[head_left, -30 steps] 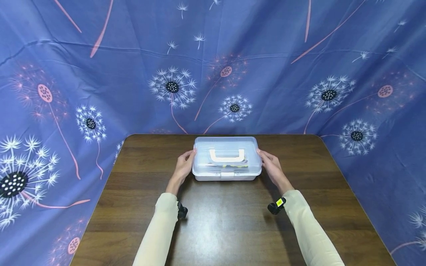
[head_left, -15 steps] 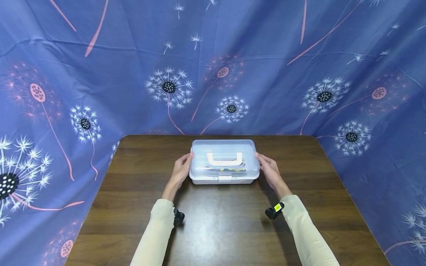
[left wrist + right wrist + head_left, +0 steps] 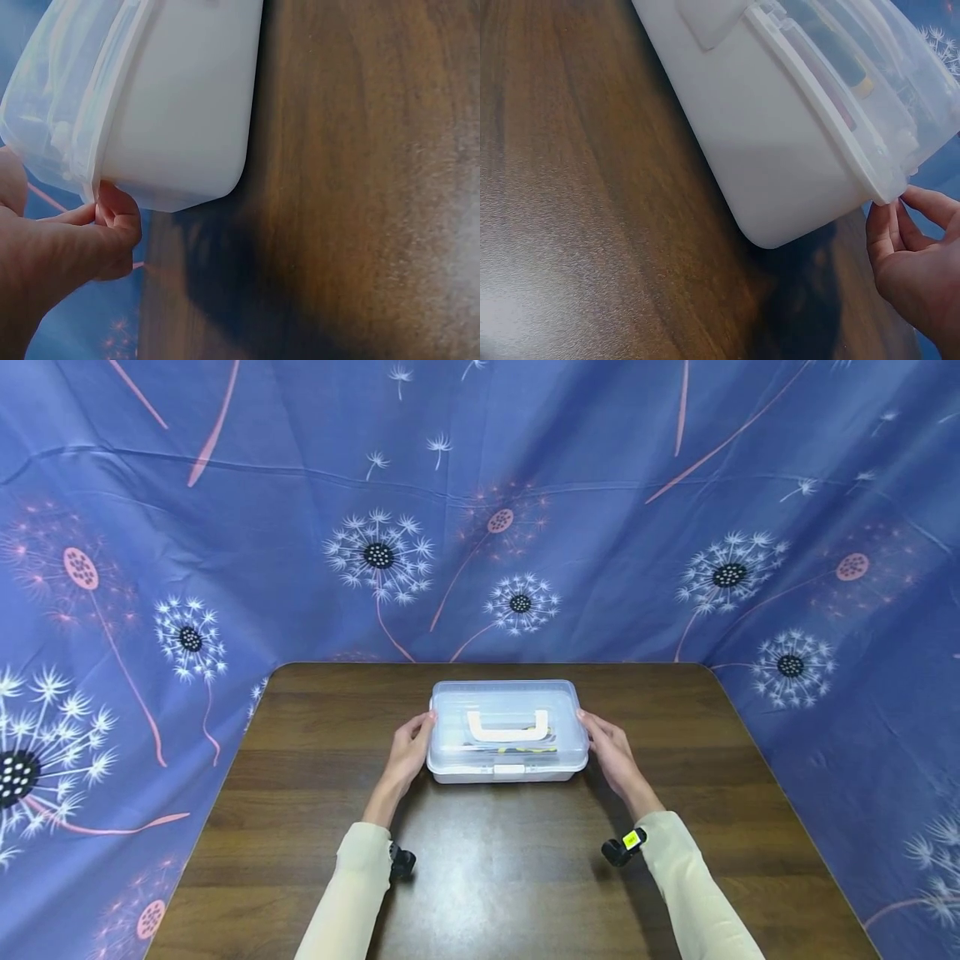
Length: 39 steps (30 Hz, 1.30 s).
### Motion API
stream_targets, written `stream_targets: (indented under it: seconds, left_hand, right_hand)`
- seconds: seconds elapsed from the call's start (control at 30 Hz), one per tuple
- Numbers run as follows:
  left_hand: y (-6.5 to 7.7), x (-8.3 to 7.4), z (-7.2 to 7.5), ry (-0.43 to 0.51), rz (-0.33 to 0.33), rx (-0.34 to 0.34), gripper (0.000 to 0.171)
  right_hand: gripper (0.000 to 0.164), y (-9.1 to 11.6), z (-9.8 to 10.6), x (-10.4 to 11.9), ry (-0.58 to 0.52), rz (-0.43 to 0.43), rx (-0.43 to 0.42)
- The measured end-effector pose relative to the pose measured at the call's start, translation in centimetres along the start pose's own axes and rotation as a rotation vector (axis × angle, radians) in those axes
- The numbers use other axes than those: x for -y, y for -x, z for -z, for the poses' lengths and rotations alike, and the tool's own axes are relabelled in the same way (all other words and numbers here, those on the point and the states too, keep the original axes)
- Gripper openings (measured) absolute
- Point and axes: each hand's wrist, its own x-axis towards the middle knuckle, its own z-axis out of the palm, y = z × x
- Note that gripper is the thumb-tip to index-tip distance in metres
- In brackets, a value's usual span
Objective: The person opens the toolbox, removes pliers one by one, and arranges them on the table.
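Note:
A plastic storage box (image 3: 506, 757) with a see-through lid, a white base, a white handle (image 3: 508, 735) and a front latch (image 3: 509, 769) is at the far middle of the table. Its lid is down. My left hand (image 3: 407, 752) grips the box's left end, fingers curled beneath the rim in the left wrist view. At the opposite end my right hand (image 3: 615, 756) pinches the rim (image 3: 855, 161). Through the lid, dark and yellow contents show dimly; their kind is unclear. Whether the base touches the table all along, I cannot tell.
The brown wooden table (image 3: 480, 877) reaches toward me, with a bright glare in its middle. Behind its back edge and along both sides hangs a blue cloth (image 3: 315, 568) with dandelion prints. A small black camera sits on each wrist.
The box has come slightly toward me, away from the table's back edge, with both hands moving along on its ends. The head view has shifted a little too.

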Motion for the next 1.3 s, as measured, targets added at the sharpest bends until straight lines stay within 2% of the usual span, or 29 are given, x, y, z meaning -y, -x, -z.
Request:
stream_targets:
  seconds: [0.3,0.77,0.97,1.3]
  left_hand:
    - [1.2,0.1,-0.1,-0.029,0.007,-0.014,0.057]
    - [3.5,0.3,-0.3,0.007,0.042,-0.021,0.061]
    - [4.1,0.4,-0.3,0.002,0.053,-0.033,0.058]
    - [4.8,0.6,-0.4,0.015,0.049,-0.043,0.054]
  right_hand:
    - [0.072,1.0,0.0,-0.4,0.011,0.021,-0.018]
    - [0.067,3.1,-0.1,-0.6,-0.023,-0.002,-0.041]
    - [0.071,3.8,-0.1,-0.9,-0.013,-0.005,-0.064]
    - [0.067,4.6,-0.1,-1.1,-0.026,-0.016,-0.089]
